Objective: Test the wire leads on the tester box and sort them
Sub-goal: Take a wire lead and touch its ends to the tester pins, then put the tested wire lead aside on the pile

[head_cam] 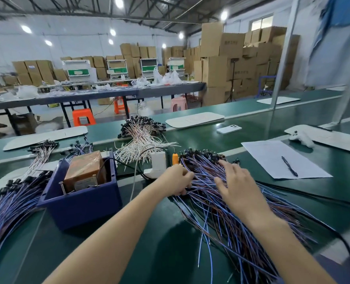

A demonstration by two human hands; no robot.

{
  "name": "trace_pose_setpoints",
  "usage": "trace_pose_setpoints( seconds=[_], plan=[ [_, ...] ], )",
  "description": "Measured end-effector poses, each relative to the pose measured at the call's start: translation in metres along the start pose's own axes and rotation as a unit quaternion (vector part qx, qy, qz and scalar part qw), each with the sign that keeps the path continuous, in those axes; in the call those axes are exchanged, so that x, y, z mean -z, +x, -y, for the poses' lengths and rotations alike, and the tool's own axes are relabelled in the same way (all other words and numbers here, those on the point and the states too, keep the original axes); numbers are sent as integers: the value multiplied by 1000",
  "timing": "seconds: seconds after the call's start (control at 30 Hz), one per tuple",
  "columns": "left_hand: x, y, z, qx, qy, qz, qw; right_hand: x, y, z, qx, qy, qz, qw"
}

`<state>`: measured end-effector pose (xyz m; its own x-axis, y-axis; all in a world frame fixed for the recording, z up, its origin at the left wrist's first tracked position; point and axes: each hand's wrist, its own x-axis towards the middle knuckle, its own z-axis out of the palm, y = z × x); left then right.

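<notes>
The pile of blue and brown wire leads (211, 214) lies near, right of centre, on the green bench (165, 242). The left hand (177, 178) curls into its left edge, apparently pinching a few leads. The right hand (237, 185) rests spread on top. The blue tester box (81, 203) stands to the left.
</notes>
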<state>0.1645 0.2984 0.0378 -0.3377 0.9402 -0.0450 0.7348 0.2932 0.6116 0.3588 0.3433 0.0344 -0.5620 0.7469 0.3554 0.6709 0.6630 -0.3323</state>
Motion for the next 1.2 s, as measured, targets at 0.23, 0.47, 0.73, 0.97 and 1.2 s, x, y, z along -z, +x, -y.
trace_pose_setpoints(
  seconds=[0.23,0.47,0.73,0.97,1.2],
  plan=[
    [0,-63,32,-38,31,63,997,-54,-32,71,144,133,-102,975],
    [52,-144,103,11,107,20,994,-109,-40,155,199,247,12,948],
    [120,-233,211,51,49,-135,988,-152,-22,235,239,198,194,931],
    [177,-257,300,237,23,-315,919,-190,-21,236,204,155,221,941],
    [205,-246,351,380,-52,-335,861,-195,-18,232,174,228,222,932]
  ],
)
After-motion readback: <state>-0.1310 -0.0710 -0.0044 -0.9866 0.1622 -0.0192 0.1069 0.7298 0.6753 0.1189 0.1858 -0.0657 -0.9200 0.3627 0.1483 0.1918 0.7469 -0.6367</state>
